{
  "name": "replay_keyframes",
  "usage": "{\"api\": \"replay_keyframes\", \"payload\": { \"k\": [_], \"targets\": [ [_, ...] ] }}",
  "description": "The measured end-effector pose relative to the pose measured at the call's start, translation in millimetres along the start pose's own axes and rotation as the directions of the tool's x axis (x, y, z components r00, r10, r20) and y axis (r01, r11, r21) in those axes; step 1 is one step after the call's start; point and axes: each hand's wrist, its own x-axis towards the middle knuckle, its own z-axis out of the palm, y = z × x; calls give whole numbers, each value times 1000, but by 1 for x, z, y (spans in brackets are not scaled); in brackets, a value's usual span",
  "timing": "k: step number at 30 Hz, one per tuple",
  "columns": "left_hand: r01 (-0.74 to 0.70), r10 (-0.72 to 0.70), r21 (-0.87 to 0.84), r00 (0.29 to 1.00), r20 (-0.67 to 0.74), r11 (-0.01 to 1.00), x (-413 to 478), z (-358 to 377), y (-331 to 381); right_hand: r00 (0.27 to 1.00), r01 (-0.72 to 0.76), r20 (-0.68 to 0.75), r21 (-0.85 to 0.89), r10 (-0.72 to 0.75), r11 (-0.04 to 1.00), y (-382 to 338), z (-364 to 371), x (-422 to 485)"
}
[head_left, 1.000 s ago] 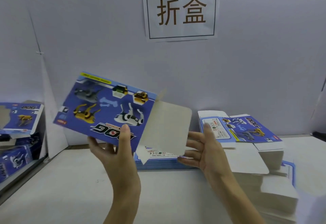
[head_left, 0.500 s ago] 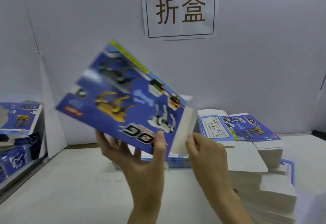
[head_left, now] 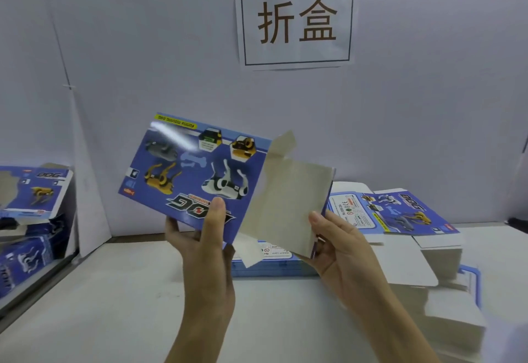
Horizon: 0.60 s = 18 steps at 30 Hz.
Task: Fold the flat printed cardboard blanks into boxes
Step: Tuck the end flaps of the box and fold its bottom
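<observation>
Table (head_left: 143, 291): pale surface, lay below both hands.
Sign (head_left: 295, 21): white sheet with two dark characters, hung on the wall high above the hands.
Stack of flat blanks (head_left: 400, 216): blue print uppermost, lay on the table just right of the right hand, reaching behind it.
Folded boxes (head_left: 31, 191): blue, piled far left of the left hand.
Box blank (head_left: 194, 174): blue, printed with robot dogs, held tilted above the table between both hands, its grey flap (head_left: 285, 205) swung open toward the right hand.
Left hand (head_left: 205, 248): gripped the blank's lower edge, thumb on the printed face, fingers behind.
Right hand (head_left: 340, 248): pinched the flap's lower right corner, thumb on the grey side.
</observation>
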Motion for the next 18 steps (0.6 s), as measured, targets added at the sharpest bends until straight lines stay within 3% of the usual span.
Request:
{"api": "replay_keyframes", "payload": {
  "k": [4, 10, 15, 18],
  "targets": [
    [27, -27, 64, 1000, 5, 998, 1, -3, 1, 997, -28, -72, -15, 27, 1000, -2, -5, 3],
    [53, -60, 83, 994, 88, 995, 3, -7, 2, 992, 30, -119, -139, -47, 990, 4, -7, 4],
    [106, -122, 71, 953, 278, 992, -1, -6, 7, 978, 34, -207, 11, -31, 999, 8, -7, 6],
    [151, -170, 81, 926, 337, 985, -1, -5, 6, 971, 65, -231, -1, -64, 998, 9, -8, 7]
  ]
}}
